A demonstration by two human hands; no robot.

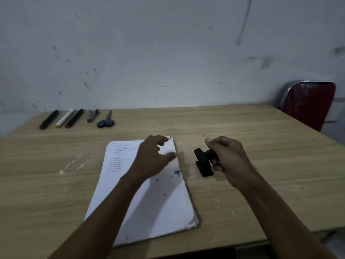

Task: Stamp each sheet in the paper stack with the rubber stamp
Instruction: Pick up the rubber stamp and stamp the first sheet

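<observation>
1. Paper stack [160, 206] lies at the table's [261, 184] near edge; a blue mark is seen near its right edge.
2. Left hand [151, 159] is held over the stack's far right corner, fingers loosely spread, nothing gripped; contact can't be told.
3. Rubber stamp [203, 163] is gripped by right hand [225, 161], fingers curled round the handle, just right of the stack.
4. Step judged: between stamps. Next: sheet to be turned, stamp brought down squarely.
5. Markers [61, 118] and scissors [106, 120] are left at the far edge.

white paper stack [160, 208] flat, black rubber stamp [203, 163] beside
</observation>
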